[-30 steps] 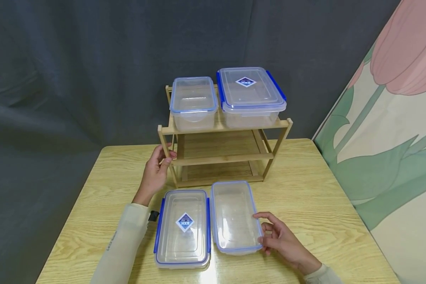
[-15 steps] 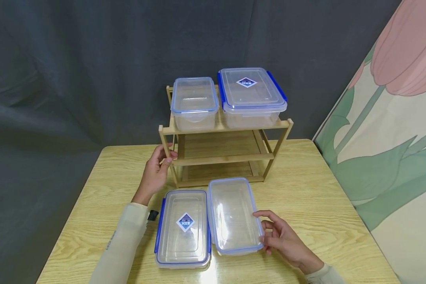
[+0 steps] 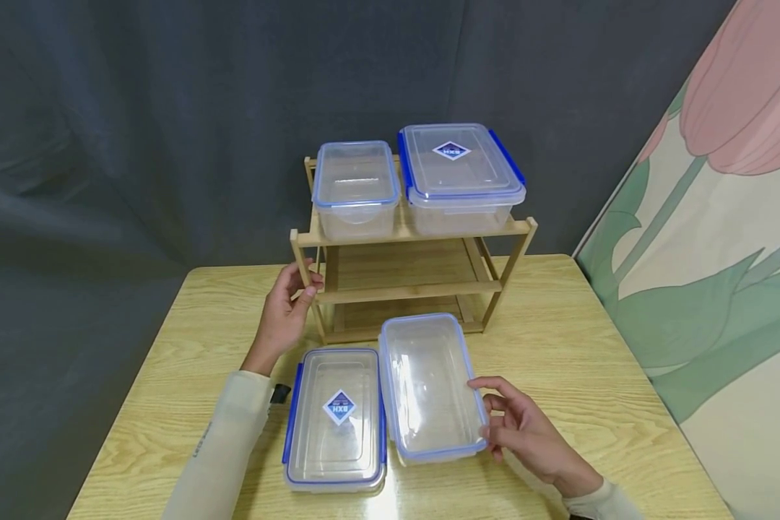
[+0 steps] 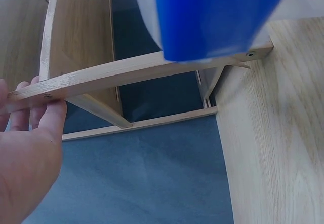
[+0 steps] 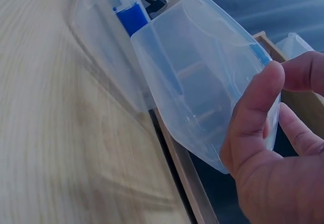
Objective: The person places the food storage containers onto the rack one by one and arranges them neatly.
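My left hand (image 3: 281, 321) grips the front left post of the wooden rack (image 3: 408, 292); in the left wrist view, thumb and fingers lie on either side of the post (image 4: 109, 74). With my right hand (image 3: 536, 439) I pinch the right edge of a clear plastic food container (image 3: 429, 386) with a light-blue rim. That container looks raised from the table and slightly tilted, its far end before the rack's bottom shelf. Beside it on the left, a lidded food container (image 3: 331, 448) with dark-blue side clips and a diamond label lies on the table.
On the rack's top shelf stand a smaller blue-rimmed container (image 3: 356, 180) and a larger lidded one (image 3: 464, 173) with blue clips. The rack stands toward the back of the wood-grain table (image 3: 578, 347). A dark curtain (image 3: 234, 108) hangs behind, and a tulip-patterned cloth (image 3: 721, 253) at right.
My right hand has shifted slightly right while the held container's far end moved up toward the rack, turning a little. My left hand keeps its grip on the post.
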Available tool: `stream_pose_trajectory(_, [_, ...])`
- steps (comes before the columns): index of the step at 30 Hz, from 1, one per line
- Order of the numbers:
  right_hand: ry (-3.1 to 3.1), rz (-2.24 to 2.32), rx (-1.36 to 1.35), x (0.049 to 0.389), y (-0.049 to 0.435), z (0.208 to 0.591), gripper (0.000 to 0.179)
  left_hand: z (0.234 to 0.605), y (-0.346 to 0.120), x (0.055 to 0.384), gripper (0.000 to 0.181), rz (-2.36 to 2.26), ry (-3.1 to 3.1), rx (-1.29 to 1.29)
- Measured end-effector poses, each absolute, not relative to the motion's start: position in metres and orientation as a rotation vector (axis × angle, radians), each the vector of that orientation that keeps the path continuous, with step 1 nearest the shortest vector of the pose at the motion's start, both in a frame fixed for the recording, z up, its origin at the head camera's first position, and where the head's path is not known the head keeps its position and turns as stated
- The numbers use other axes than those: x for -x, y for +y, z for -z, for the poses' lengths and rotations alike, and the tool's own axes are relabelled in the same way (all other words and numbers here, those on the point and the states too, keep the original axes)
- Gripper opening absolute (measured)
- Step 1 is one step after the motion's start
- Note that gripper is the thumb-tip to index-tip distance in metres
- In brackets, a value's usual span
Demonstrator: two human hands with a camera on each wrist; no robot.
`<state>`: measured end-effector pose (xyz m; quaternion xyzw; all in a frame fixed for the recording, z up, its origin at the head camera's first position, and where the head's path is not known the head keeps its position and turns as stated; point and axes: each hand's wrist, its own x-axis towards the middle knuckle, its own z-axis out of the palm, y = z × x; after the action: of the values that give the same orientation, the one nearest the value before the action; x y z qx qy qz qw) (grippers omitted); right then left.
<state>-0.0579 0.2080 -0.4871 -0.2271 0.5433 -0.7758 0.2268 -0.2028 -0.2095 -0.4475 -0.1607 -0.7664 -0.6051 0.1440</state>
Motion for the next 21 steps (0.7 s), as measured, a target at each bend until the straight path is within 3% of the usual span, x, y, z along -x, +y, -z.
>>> stream_pose_trajectory(21, [1.523, 2.171, 0.696, 0.067, 0.203, 0.464, 0.072, 0.445, -0.206, 0.202, 0.040, 1.752, -2.165, 0.438])
